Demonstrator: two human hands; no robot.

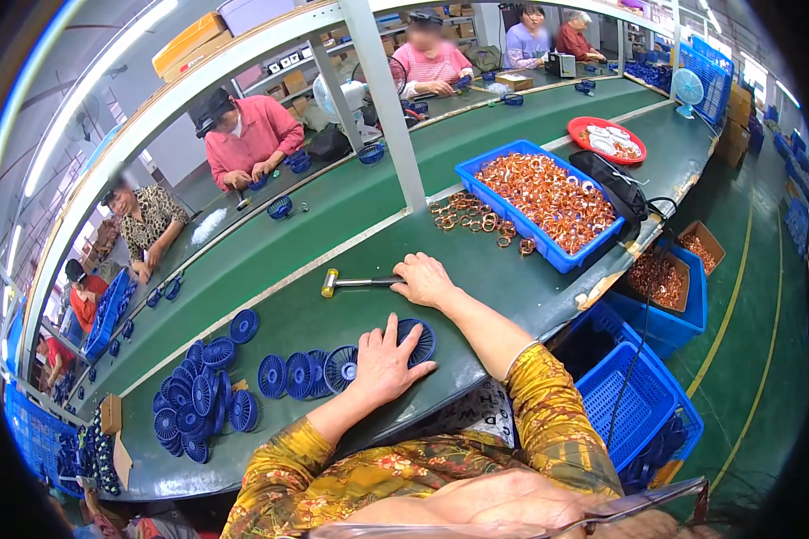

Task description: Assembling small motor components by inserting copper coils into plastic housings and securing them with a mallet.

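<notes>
On the green bench in front of me, my left hand (385, 361) lies with its fingers spread between two round blue slotted plastic parts. Its fingers touch the edge of the right-hand part (420, 340) and partly cover the left-hand one (340, 369). Farther out, my right hand (425, 280) is closed on the handle end of a small hammer (331, 283). The hammer lies flat, its yellowish head pointing left. More blue parts (299, 375) stand in a row left of my left hand. Beyond these, a heap of the same parts (193, 395) covers the bench.
A blue tub (562, 260) of copper-coloured rings stands at the right, with loose rings (476, 216) beside it. Behind it is a red tray (607, 137) of parts. A white post (388, 108) rises from the bench. Blue crates (625, 386) stand below right. Several people work across the line.
</notes>
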